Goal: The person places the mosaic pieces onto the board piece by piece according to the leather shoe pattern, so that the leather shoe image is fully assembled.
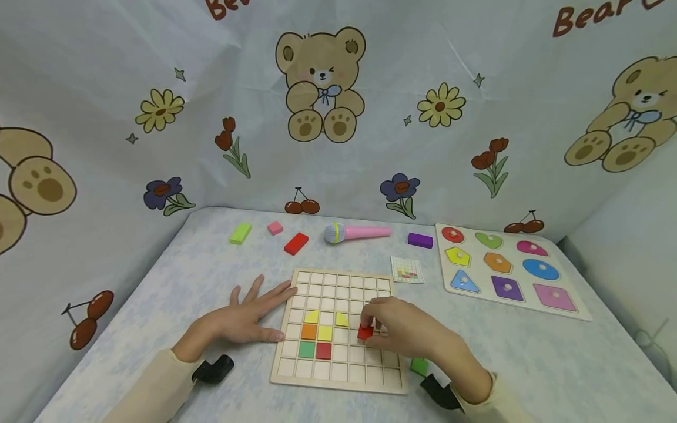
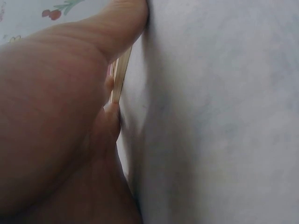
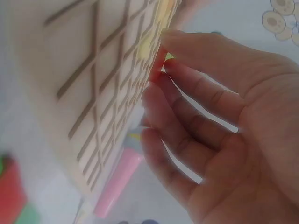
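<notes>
My right hand point(image 1: 409, 329) pinches a red square tile point(image 1: 365, 333) between thumb and fingers, low over the right half of a wooden grid board point(image 1: 338, 386). The right wrist view shows the red tile point(image 3: 159, 65) at the fingertips, against or very near the grid. With fingers spread, my left hand point(image 1: 240, 319) lies along the board's left edge, touching its frame. In the board's cells sit an orange tile point(image 1: 308, 332), a yellow tile point(image 1: 325, 333), a green tile point(image 1: 306, 349), a red tile point(image 1: 324, 351) and two yellow pieces point(image 1: 342, 319) above them.
Behind the board lie a light green block point(image 1: 240, 234), a pink block point(image 1: 275, 228), a red block point(image 1: 296, 244), a toy microphone point(image 1: 359, 232) and a purple block point(image 1: 420, 240). A pattern card point(image 1: 407, 270) and a shape puzzle point(image 1: 510, 267) are to the right. A green block point(image 1: 419, 366) is beside my right wrist.
</notes>
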`<state>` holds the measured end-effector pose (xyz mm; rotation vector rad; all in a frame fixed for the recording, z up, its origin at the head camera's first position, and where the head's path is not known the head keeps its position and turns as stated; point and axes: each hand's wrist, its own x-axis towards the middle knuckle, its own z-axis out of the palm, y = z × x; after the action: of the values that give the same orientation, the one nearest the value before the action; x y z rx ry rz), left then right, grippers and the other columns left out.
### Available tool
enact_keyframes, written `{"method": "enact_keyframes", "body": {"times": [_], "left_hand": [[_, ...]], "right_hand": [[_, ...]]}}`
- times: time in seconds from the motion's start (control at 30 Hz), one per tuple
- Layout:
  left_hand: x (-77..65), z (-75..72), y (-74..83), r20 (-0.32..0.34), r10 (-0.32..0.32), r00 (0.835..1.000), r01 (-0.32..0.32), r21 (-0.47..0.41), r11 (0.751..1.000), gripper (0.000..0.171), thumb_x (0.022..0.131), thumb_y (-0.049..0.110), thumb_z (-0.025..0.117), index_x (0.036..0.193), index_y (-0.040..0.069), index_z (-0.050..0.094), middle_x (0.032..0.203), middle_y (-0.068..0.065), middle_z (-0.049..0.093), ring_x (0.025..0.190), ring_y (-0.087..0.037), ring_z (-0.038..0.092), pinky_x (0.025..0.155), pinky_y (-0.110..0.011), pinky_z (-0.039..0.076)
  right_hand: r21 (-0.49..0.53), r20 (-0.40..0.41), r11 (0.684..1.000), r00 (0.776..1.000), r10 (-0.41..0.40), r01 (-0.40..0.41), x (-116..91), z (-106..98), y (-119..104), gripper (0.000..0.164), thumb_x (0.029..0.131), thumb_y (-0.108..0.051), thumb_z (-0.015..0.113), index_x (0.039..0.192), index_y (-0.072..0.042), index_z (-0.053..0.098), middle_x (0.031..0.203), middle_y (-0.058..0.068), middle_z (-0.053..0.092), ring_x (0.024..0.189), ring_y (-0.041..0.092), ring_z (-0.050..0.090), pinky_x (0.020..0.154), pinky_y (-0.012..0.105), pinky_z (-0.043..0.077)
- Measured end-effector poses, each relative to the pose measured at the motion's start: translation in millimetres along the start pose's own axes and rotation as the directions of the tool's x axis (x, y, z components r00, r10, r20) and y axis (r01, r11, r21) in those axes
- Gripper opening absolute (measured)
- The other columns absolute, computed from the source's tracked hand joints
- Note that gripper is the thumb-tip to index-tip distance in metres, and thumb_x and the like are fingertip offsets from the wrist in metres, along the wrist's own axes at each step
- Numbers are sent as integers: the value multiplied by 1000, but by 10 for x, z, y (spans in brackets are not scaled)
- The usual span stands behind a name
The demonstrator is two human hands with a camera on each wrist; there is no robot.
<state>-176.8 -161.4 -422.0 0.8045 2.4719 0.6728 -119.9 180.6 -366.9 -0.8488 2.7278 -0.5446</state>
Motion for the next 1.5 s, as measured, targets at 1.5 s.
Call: {"method": "enact_keyframes", "body": {"times": [1.5], "left_hand": [[8,-1,16,-6,-8,1000,8,-3,1000,92,89,59,66,162,30,17,170,-3,7,149,-50,-22,103,-79,-18]], "right_hand": [[-67,72,990,990,-119,124,229,258,-330,8,87,-19,79,84,-23,73,82,-14,58,70,1,48,66,16,44]]}}
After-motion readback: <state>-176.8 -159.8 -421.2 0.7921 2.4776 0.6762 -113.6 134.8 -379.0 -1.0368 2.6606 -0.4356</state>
